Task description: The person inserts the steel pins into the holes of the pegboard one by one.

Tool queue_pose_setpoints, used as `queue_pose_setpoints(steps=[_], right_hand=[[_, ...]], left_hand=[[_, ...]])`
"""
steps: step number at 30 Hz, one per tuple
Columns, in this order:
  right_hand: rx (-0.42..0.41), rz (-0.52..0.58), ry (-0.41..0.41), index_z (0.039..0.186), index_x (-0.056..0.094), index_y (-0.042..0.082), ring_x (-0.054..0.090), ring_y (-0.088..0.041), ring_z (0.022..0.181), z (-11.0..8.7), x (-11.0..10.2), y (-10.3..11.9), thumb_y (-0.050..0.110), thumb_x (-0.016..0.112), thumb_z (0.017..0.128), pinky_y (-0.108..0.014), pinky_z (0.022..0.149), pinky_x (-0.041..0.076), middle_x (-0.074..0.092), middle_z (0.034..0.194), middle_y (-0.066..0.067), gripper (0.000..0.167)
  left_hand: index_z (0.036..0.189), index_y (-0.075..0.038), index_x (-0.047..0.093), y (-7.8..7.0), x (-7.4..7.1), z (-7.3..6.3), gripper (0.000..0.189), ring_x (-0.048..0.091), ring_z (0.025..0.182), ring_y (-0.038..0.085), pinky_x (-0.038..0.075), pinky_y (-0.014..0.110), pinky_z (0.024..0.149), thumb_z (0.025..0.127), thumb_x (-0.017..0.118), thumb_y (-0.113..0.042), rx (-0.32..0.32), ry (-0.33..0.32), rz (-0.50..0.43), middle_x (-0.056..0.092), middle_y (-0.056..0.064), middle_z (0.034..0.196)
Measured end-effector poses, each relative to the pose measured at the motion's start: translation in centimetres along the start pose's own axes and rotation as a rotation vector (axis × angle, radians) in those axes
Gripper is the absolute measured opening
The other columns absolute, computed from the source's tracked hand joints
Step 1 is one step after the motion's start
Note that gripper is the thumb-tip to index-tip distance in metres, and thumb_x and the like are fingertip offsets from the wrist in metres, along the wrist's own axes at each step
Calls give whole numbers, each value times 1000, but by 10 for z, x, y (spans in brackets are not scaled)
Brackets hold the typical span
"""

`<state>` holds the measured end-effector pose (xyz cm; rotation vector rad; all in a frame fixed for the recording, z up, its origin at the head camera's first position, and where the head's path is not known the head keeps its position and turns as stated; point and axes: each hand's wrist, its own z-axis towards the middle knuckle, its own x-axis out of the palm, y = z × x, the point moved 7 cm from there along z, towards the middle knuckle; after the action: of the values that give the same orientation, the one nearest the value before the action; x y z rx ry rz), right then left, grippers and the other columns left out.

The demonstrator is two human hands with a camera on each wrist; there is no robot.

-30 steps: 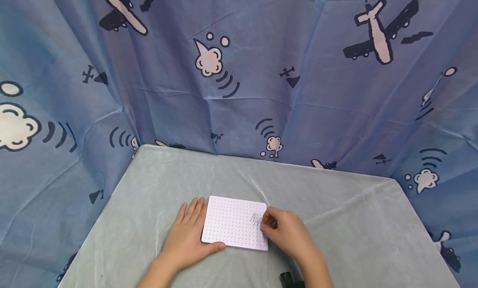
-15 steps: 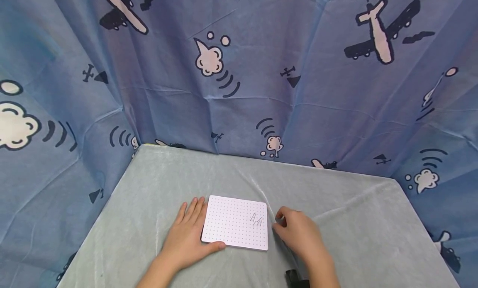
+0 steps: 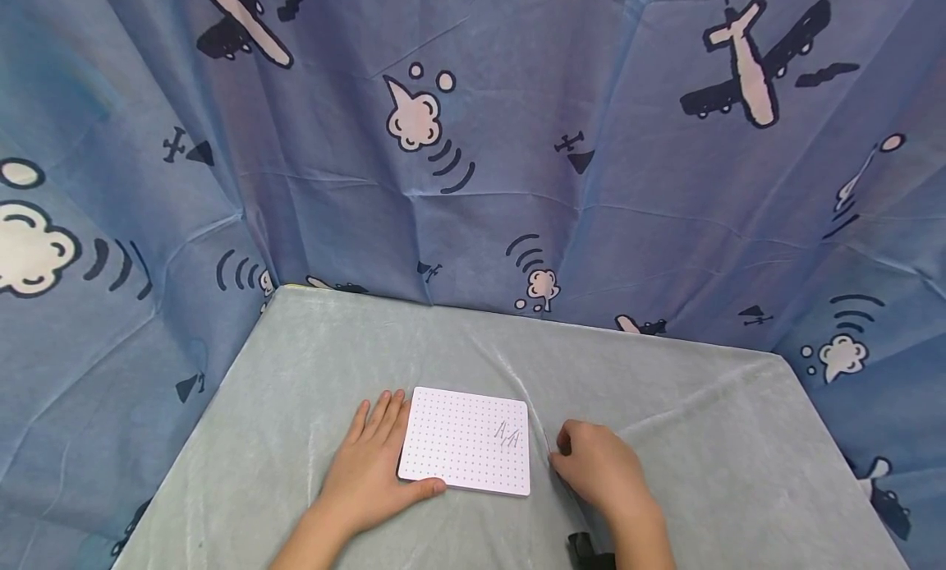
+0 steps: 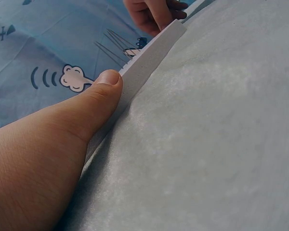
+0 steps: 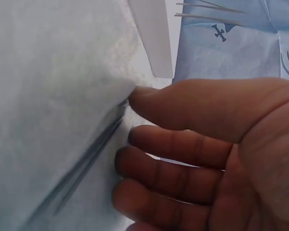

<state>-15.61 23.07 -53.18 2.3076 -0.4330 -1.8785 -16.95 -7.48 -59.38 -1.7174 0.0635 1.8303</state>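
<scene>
A white board [image 3: 458, 447] with a grid of small holes lies on the cloth-covered table. Several thin metal pins [image 3: 507, 433] stand in its right part; the left wrist view shows these pins [image 4: 114, 43] upright. My left hand [image 3: 373, 467] lies with straight fingers along the board's left side, its thumb [image 4: 108, 79] against the near edge. Right of the board, my right hand [image 3: 600, 467] is low over the cloth with loosely bent fingers. Its thumb [image 5: 183, 103] and nearest finger look apart. Thin dark lines beside the thumb could be pins or creases; I cannot tell.
Pale green cloth [image 3: 709, 455] covers the table, with a crease running toward the right. A blue curtain [image 3: 473, 143] printed with planes and clouds hangs around the back and sides. A black object [image 3: 589, 553] sits near the right wrist.
My right hand has left the board's right edge and moved right and slightly nearer, down to the cloth. The pins it covered now show. My left hand and the board stay put.
</scene>
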Motion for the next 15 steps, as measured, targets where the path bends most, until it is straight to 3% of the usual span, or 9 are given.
queue_pose_setpoints(steps=[15], right_hand=[[-11, 22, 21, 75, 66, 14, 53, -18, 60, -5, 3, 3, 13, 79, 87, -36, 53, 45, 58, 67, 1, 18]], left_hand=[[170, 0, 34, 0, 1, 1, 134, 19, 167, 33, 5, 51, 137, 82, 53, -99, -8, 16, 7, 30, 17, 177]])
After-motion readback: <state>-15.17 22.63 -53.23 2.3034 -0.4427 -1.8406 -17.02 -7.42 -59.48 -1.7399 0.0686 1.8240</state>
